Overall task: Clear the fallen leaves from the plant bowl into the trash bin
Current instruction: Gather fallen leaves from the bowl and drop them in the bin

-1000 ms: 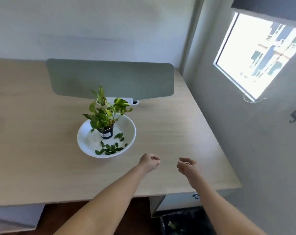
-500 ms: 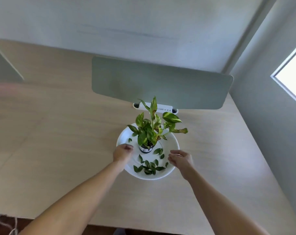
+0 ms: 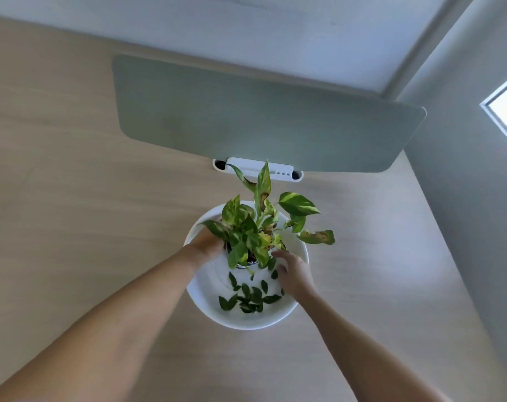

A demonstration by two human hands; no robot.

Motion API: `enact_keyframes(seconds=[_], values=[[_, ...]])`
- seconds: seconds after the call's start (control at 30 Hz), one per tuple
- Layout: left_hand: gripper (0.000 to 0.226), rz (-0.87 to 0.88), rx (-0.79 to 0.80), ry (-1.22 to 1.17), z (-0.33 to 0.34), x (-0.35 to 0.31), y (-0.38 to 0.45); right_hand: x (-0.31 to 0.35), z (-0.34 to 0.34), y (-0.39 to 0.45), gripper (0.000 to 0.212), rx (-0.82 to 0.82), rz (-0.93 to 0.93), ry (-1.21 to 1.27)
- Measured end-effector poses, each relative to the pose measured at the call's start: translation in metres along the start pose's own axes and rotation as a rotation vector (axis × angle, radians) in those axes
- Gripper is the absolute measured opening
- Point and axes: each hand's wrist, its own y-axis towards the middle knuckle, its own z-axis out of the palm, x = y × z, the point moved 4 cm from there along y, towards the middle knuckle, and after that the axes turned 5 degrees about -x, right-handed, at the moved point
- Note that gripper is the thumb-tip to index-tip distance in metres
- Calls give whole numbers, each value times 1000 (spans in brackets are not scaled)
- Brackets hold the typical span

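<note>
Left hand (image 3: 204, 242): forearm reaching in from the near-left, hand inside the white plant bowl (image 3: 206, 303) at its left wall, fingertips hidden under the foliage; whether it grips anything cannot be told

Right hand (image 3: 294, 274): forearm entering from the near-right, palm down over the bowl's right side, fingers loosely spread beside the small pot (image 3: 246, 264); grip on anything not discernible

Potted plant (image 3: 258, 227): upright in the far half of the bowl, between the two hands

Fallen leaves (image 3: 248, 297): dark green, scattered in the bowl's near half, close to the right hand

Bowl position: on the surface (image 3: 72, 213), towards its right edge, nearer the far edge; bare surface lies open to the left and in front

Grey panel (image 3: 261, 123): upright along the far edge
</note>
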Motion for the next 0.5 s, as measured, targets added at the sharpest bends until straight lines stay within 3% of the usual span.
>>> enact_keyframes(seconds=[0.1, 0.2, 0.37, 0.5], values=[[15, -52, 97, 105, 7, 11, 9, -3, 17, 5, 51, 127, -168, -195], [28, -79, 115, 134, 10, 13, 7, -8, 31, 5, 54, 209, -280, -289], [26, 6, 89, 212, 11, 19, -6, -13, 35, -10, 52, 191, -297, -306], [53, 66, 147, 472, 23, 23, -36, -7, 34, -33, 51, 230, -251, -339]])
